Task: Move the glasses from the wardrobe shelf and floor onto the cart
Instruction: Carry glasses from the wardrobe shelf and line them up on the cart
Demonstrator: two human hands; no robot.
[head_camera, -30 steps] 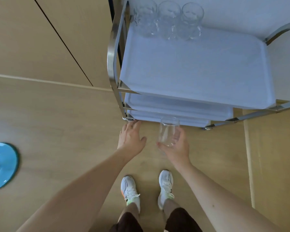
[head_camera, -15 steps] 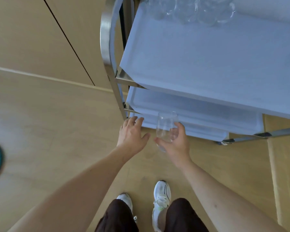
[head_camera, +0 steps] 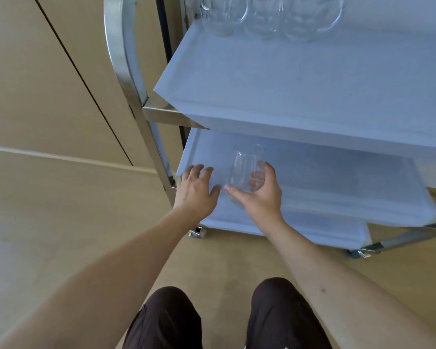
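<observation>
My right hand (head_camera: 259, 195) grips a clear drinking glass (head_camera: 247, 165) upright, held over the front left part of the cart's middle shelf (head_camera: 337, 177). Whether the glass touches the shelf I cannot tell. My left hand (head_camera: 196, 190) lies with fingers spread at the front left corner of that shelf, holding nothing. Three more clear glasses (head_camera: 269, 16) stand in a row at the far edge of the cart's top shelf (head_camera: 300, 79).
The cart has a metal frame (head_camera: 126, 71) with a curved handle on the left and castors (head_camera: 198, 233) on the wooden floor. Closed wooden wardrobe doors (head_camera: 48, 71) stand to the left. My knees are at the bottom.
I have crouched lower and closer to the cart. My right hand carried the glass forward from in front of the cart to over the middle shelf; my left hand moved onto the shelf's corner.
</observation>
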